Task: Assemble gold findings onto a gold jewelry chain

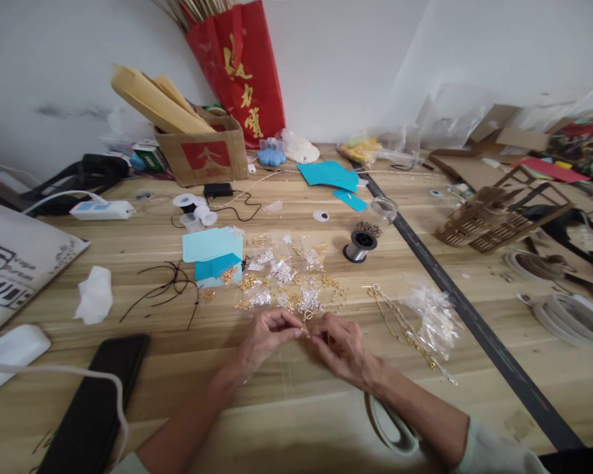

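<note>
My left hand [269, 336] pinches a tiny gold-coloured jewellery piece [305, 333] between thumb and fingertips. Close against it, my right hand [343, 345] has its fingers curled and pressed together at the same small piece; what exactly they grip is too small to make out. Just beyond the fingertips lie loose silver beads [307, 299] and gold beads [247, 283], some in small clear bags. Right of my right hand, gold chains [390, 316] lie beside a heap of clear plastic bags [432, 313].
A wire spool [360, 245] stands near a jar of beads [370, 227]. Turquoise cards [212, 243] and black cord [172, 286] lie to the left, with a black phone [99, 401] nearer me. A dark strip [445, 283] crosses the table; a wooden model [499, 217] stands beyond it.
</note>
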`<state>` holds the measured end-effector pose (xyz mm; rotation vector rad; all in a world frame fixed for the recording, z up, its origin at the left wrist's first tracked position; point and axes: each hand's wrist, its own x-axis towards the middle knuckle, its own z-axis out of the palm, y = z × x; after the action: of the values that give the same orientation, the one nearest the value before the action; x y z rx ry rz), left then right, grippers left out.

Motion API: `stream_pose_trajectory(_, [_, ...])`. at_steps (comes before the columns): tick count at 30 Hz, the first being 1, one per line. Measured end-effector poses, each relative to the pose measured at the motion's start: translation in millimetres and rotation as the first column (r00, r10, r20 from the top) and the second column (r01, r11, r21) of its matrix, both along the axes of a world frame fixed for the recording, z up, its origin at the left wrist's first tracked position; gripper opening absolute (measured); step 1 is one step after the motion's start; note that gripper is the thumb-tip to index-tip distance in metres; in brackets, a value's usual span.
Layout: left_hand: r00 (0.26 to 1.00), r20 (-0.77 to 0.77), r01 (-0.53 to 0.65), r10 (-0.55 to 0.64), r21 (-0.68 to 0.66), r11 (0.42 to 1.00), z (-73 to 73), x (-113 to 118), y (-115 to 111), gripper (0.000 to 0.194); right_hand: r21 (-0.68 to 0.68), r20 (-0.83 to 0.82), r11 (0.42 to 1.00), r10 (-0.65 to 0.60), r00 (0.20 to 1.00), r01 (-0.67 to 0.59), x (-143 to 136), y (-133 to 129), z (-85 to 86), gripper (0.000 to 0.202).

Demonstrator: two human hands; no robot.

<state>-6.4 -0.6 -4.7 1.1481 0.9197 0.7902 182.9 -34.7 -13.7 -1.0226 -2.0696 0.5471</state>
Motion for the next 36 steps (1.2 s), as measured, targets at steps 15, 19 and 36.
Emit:
stream_pose_trajectory(15, [1.0, -0.011, 0.0, 0.0, -0.053, 0.999, 5.8, -1.3, 0.1, 0.018, 0.001, -0.004, 1.0, -0.002, 1.0, 0.002, 0.7, 1.2, -0.6, 0.006])
stream_pose_trajectory(19, [1.0, -0.004, 0.011, -0.012, -0.041, 0.999, 4.5, -1.4, 0.2, 0.018, 0.006, 0.001, 1.0, 0.0, 1.0, 0.0, 0.2, 0.9, 0.8, 0.006])
stream_pose_trajectory(36, [0.999, -0.026, 0.028, -0.029, -0.013, 1.0, 2.4, 0.5, -0.4, 0.02, 0.014, 0.005, 1.0, 0.0, 1.0, 0.0, -0.6, 0.4, 4.9, 0.007])
